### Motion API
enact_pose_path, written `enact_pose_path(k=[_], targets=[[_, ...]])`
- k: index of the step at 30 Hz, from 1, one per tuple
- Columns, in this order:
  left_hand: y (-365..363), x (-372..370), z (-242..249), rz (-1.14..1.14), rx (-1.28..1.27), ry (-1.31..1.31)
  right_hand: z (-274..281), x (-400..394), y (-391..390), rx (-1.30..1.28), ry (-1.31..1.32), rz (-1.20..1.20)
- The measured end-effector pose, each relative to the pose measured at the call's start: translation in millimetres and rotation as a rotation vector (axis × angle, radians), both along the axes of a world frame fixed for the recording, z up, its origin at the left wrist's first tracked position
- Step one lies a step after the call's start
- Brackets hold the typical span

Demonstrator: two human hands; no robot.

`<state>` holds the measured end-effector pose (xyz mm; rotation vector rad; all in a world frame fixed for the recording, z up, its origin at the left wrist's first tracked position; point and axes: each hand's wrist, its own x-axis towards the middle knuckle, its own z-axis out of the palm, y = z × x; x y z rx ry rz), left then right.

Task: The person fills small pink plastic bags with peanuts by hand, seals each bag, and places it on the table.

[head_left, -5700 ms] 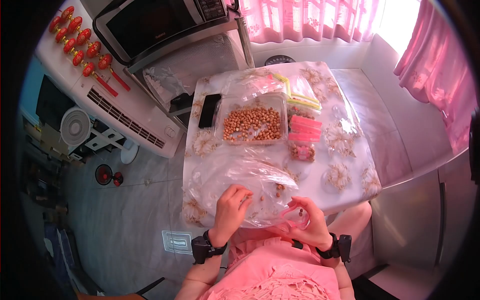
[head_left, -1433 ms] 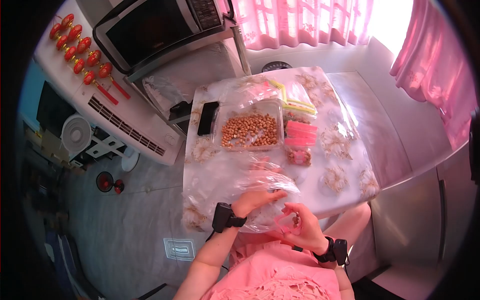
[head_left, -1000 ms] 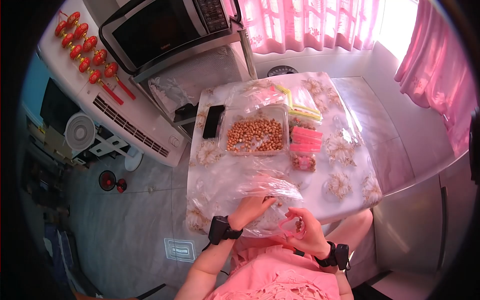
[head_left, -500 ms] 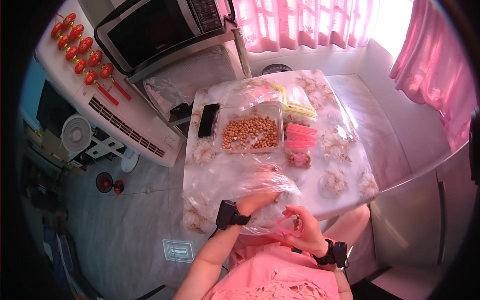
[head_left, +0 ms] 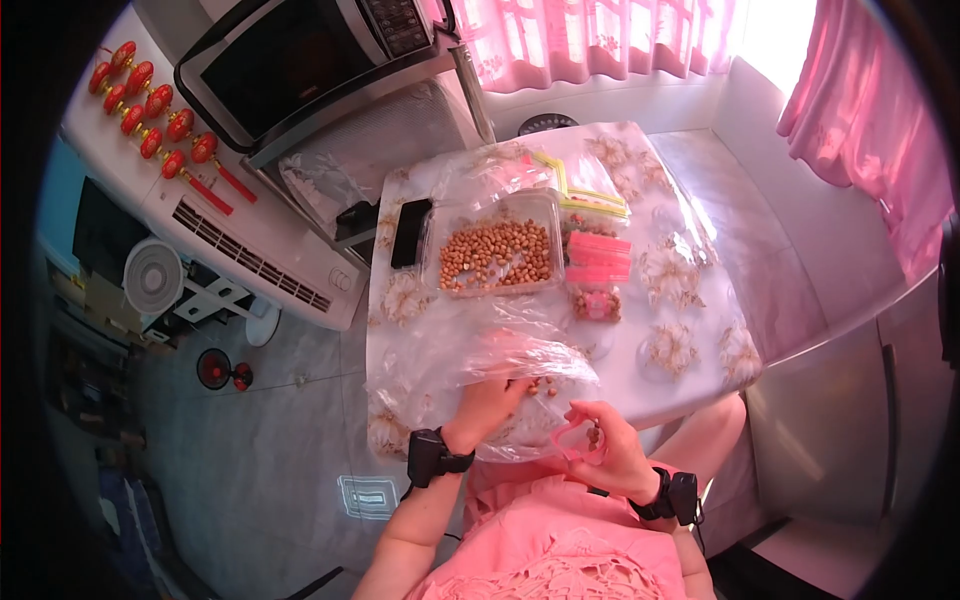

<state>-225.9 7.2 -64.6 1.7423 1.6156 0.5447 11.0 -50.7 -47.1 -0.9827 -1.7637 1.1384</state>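
Note:
My left hand (head_left: 488, 404) reaches inside a large clear plastic bag (head_left: 425, 350) spread over the near part of the table. Crinkled film and glare mostly hide its fingers. A few loose brown nuts (head_left: 544, 388) lie in the bag right beside its fingertips. At the table's near edge, my right hand (head_left: 622, 458) is closed on a small pink-edged pouch (head_left: 570, 436), its mouth held apart. Some nuts show inside the pouch by the fingers. Beyond the bag stands a clear plastic tub (head_left: 440, 288) with many more nuts.
Right of the tub are pink-topped packets (head_left: 598, 258), a small filled packet (head_left: 597, 305) and yellow-edged zip bags (head_left: 597, 200). A black phone (head_left: 410, 234) lies left of it. A microwave (head_left: 290, 75) on a rack stands behind the floral-covered table (head_left: 700, 320).
My left hand has drawn back a little toward me and left within the bag, exposing nuts near its fingers. My right hand keeps hold of the pouch in nearly the same place.

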Motion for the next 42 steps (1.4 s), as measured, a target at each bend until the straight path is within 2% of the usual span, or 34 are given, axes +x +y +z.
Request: enact_pose_path(k=[2,6,9,11,12,14,15,17,29,39,42], targets=[[1,-16,-36,0.052,0.195,-0.088,1,0,0,0.008,0.012,0.005],[-1,-16,-20,-0.053,0.099,0.042,1,-1,1,0.025,0.013,0.008],[-4,-12,-18,-0.107,0.231,0.050,2,0,2,0.024,0.000,-0.002],[-12,-8,-6,0.100,-0.073,-0.300,1,1,0,0.007,-0.005,-0.004],[-16,-8,0,0.100,-0.076,-0.301,1,2,0,0.003,-0.005,-0.005],[-23,-14,12,0.090,0.148,-0.187,3,3,0,-0.065,-0.011,0.005],[-27,-17,17,0.094,0.142,-0.187,3,3,-1,-0.071,-0.011,0.008],[-34,-23,24,0.101,0.248,-0.006,0,1,0,-0.026,-0.004,0.005],[-35,-17,10,-0.099,0.324,0.076,1,1,1,0.002,-0.009,0.006],[-43,-15,12,-0.133,0.275,0.050,-2,-2,1,-0.008,-0.021,0.019],[-44,-15,11,-0.123,0.244,0.014,-6,-2,3,0.082,-0.035,-0.002]])
